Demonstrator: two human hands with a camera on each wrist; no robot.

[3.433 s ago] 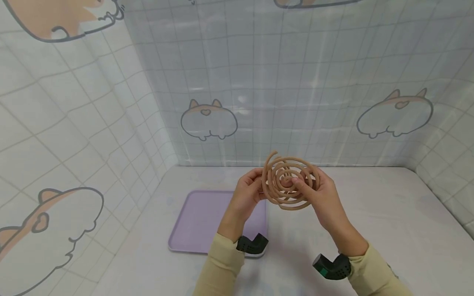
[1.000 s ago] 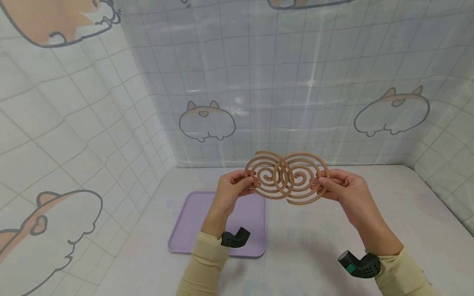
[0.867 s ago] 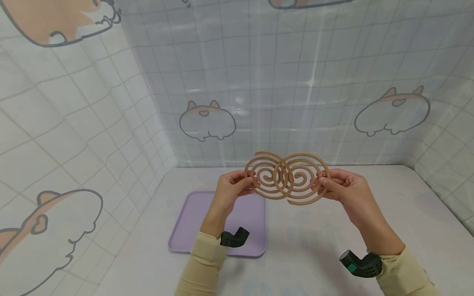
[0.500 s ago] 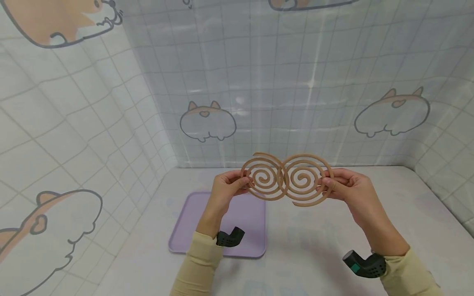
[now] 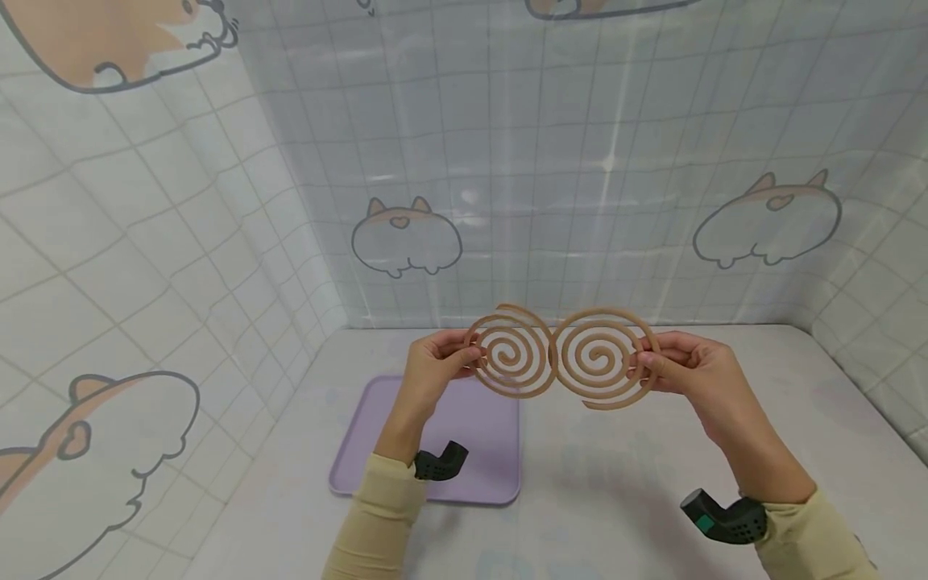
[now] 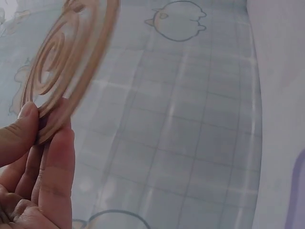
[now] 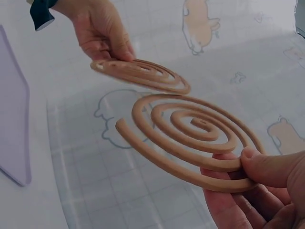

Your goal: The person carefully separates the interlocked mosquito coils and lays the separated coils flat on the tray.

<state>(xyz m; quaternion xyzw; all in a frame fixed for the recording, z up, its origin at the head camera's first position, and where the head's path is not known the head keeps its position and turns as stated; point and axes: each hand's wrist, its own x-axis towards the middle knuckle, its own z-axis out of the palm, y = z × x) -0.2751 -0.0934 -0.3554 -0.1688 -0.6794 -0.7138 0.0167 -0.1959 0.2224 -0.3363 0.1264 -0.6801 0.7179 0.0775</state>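
Observation:
Two brown spiral mosquito coils are held up in front of me, side by side. My left hand [image 5: 428,366] pinches the outer left edge of the left coil [image 5: 508,355] between thumb and fingers. At the far right edge of the right coil [image 5: 600,360], my right hand [image 5: 699,370] pinches its outer turns the same way. The coils' inner edges meet or barely overlap in the head view. In the right wrist view the right coil [image 7: 202,125] lies nearer, its loose outer end pointing left, and the left coil [image 7: 157,78] is just beyond it.
A light purple tray [image 5: 478,451] lies on the white table [image 5: 602,515] at the left, below my left forearm. Curtains [image 5: 551,177] with a grid and corgi print stand behind and on both sides. Each wrist wears a black camera [image 5: 725,519].
The coils were nested together in a tangled stack at first. My hands have moved apart sideways, and the wide overlap between the coils has shrunk to their edges.

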